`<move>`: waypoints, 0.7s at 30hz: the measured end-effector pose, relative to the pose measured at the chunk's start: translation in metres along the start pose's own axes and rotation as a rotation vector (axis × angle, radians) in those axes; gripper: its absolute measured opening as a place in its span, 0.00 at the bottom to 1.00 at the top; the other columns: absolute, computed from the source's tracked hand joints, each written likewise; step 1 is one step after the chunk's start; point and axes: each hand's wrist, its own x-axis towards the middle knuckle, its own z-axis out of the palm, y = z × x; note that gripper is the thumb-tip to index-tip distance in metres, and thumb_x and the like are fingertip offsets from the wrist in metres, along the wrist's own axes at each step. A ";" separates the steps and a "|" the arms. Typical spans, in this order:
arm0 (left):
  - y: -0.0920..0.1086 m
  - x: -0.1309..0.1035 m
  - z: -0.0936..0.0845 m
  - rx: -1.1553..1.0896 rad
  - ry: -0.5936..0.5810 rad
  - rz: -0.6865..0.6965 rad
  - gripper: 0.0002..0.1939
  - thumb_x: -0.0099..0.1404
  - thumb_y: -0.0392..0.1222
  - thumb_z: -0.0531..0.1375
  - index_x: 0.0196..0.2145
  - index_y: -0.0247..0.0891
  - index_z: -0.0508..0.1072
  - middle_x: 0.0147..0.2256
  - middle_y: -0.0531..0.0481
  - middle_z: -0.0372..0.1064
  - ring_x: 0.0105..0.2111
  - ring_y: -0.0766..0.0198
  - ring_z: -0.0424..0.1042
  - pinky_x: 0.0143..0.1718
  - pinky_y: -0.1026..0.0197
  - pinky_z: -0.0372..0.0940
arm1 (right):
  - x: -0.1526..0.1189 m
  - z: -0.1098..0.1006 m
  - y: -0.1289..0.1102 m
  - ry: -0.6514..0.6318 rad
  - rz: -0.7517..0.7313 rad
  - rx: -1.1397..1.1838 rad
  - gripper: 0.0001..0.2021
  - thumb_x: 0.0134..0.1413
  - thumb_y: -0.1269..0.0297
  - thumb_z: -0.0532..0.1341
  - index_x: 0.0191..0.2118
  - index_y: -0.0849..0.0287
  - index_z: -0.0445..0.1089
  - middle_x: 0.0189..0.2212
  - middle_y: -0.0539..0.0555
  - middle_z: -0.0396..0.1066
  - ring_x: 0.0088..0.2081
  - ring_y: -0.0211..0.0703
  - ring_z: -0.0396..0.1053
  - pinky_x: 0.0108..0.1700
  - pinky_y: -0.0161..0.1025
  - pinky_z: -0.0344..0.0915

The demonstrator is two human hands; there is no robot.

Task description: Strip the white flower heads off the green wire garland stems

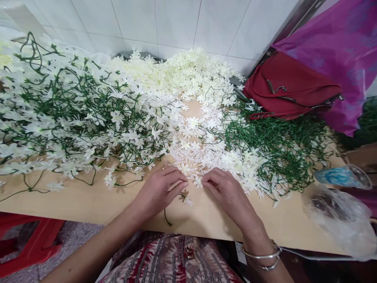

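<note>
My left hand (165, 186) is over the front of the wooden table, thumb and fingertips pinched together on something I cannot make out. Below its fingertips lies a green stem (167, 218) with a small white flower (186, 199) at its upper end. My right hand (225, 188) is opposite, its fingertips pinched beside a small white blossom (198, 182); whether they grip it is too small to tell. The two hands are a short gap apart. Just beyond them are loose white flower pieces and thin white stamens (194, 151).
Assembled white flowers on green stems (79, 114) heap up at left, cream blossoms (191, 70) at the back. Green stems (273, 141), a red bag (291, 84), a purple bag (338, 51), a blue-patterned cup (341, 177) and a clear plastic bag (341, 220) are right.
</note>
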 end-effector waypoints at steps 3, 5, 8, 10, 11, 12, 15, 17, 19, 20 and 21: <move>-0.002 0.011 0.007 0.030 0.107 0.066 0.07 0.75 0.35 0.59 0.47 0.40 0.76 0.42 0.46 0.79 0.43 0.59 0.78 0.46 0.60 0.71 | 0.003 -0.001 -0.002 0.021 0.006 0.032 0.07 0.67 0.72 0.60 0.37 0.54 0.71 0.36 0.53 0.74 0.39 0.48 0.71 0.45 0.45 0.62; -0.004 0.016 0.011 0.047 0.121 0.131 0.10 0.75 0.33 0.59 0.50 0.41 0.76 0.45 0.45 0.79 0.46 0.60 0.79 0.49 0.60 0.72 | 0.004 0.001 -0.003 -0.002 -0.003 -0.013 0.06 0.65 0.73 0.62 0.38 0.54 0.72 0.37 0.53 0.75 0.40 0.48 0.72 0.45 0.46 0.62; -0.008 0.018 0.018 0.052 0.161 0.213 0.12 0.75 0.31 0.59 0.53 0.40 0.74 0.48 0.45 0.78 0.50 0.61 0.78 0.53 0.60 0.72 | 0.005 0.003 -0.005 0.004 0.000 -0.082 0.07 0.65 0.75 0.62 0.38 0.55 0.74 0.37 0.53 0.76 0.39 0.49 0.72 0.45 0.46 0.61; -0.010 0.018 0.021 0.046 0.223 0.239 0.13 0.74 0.31 0.59 0.54 0.39 0.74 0.48 0.43 0.78 0.51 0.61 0.78 0.55 0.59 0.72 | 0.005 0.002 -0.006 0.055 0.016 -0.017 0.08 0.66 0.75 0.60 0.39 0.55 0.75 0.37 0.53 0.77 0.40 0.48 0.73 0.46 0.46 0.62; -0.010 0.018 0.022 0.037 0.249 0.242 0.14 0.74 0.30 0.60 0.55 0.38 0.74 0.49 0.43 0.78 0.52 0.61 0.77 0.56 0.59 0.72 | 0.006 0.000 -0.007 0.086 0.027 0.049 0.08 0.67 0.74 0.60 0.40 0.55 0.76 0.38 0.54 0.78 0.41 0.47 0.73 0.46 0.46 0.63; -0.011 0.018 0.023 0.022 0.265 0.240 0.15 0.73 0.31 0.61 0.56 0.37 0.74 0.50 0.42 0.78 0.53 0.60 0.77 0.57 0.58 0.72 | 0.006 -0.001 -0.008 0.116 0.040 0.128 0.08 0.67 0.73 0.61 0.41 0.55 0.76 0.39 0.53 0.78 0.41 0.47 0.73 0.46 0.45 0.64; -0.011 0.020 0.023 -0.073 0.289 0.237 0.16 0.73 0.32 0.62 0.57 0.39 0.74 0.52 0.42 0.79 0.54 0.60 0.77 0.57 0.57 0.73 | 0.012 -0.003 -0.013 0.172 0.099 0.386 0.04 0.64 0.69 0.65 0.41 0.54 0.77 0.36 0.51 0.77 0.38 0.43 0.73 0.43 0.41 0.66; -0.010 0.021 0.021 -0.159 0.312 0.230 0.13 0.73 0.33 0.63 0.53 0.41 0.77 0.49 0.44 0.80 0.50 0.60 0.79 0.54 0.57 0.74 | 0.020 -0.001 -0.017 0.177 0.129 0.542 0.01 0.61 0.66 0.67 0.39 0.55 0.76 0.31 0.48 0.73 0.33 0.41 0.70 0.39 0.38 0.66; -0.010 0.021 0.018 -0.232 0.355 0.182 0.08 0.72 0.34 0.64 0.47 0.41 0.79 0.43 0.45 0.81 0.45 0.60 0.80 0.50 0.58 0.74 | 0.028 0.001 -0.020 0.173 0.140 0.654 0.03 0.61 0.64 0.67 0.39 0.55 0.75 0.28 0.47 0.71 0.32 0.40 0.69 0.36 0.38 0.65; -0.010 0.021 0.017 -0.267 0.390 0.136 0.05 0.72 0.34 0.64 0.45 0.41 0.79 0.42 0.46 0.81 0.44 0.60 0.79 0.49 0.58 0.74 | 0.031 0.002 -0.021 0.179 0.139 0.675 0.03 0.62 0.63 0.67 0.39 0.55 0.75 0.29 0.48 0.72 0.32 0.40 0.69 0.36 0.38 0.66; -0.010 0.020 0.016 -0.303 0.429 0.080 0.04 0.72 0.35 0.64 0.43 0.40 0.78 0.41 0.45 0.80 0.44 0.60 0.79 0.48 0.59 0.73 | 0.034 0.003 -0.022 0.195 0.134 0.662 0.03 0.62 0.63 0.66 0.39 0.56 0.75 0.30 0.49 0.73 0.33 0.41 0.70 0.38 0.38 0.66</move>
